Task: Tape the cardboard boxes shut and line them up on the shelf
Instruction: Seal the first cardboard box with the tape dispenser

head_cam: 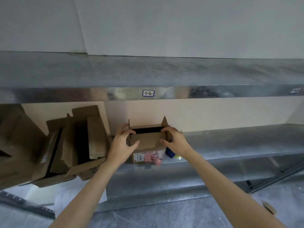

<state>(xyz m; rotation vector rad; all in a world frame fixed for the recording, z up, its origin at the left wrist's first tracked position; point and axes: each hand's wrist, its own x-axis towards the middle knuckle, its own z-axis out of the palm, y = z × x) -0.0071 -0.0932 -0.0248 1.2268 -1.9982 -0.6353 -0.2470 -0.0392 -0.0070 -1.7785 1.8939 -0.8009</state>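
Observation:
A small brown cardboard box (pixel 147 145) stands on the metal shelf (pixel 230 142) against the back wall. It carries a white label and a pink slip on its front. Its near top flap is partly folded down, a dark gap shows behind it, and both side flaps stand upright. My left hand (pixel 122 143) grips the box's left side, fingers over the top edge and thumb on the front. My right hand (pixel 175 141) grips the right side the same way. A blue object (pixel 170 153) lies just behind my right hand, mostly hidden.
Several open, untaped cardboard boxes (pixel 70 145) lie tumbled together at the left of the shelf. An upper metal shelf (pixel 148 74) with a label reading 1-2 (pixel 148 93) hangs overhead. A grey tiled floor (pixel 164 216) lies below, with a cardboard scrap (pixel 269 208) at right.

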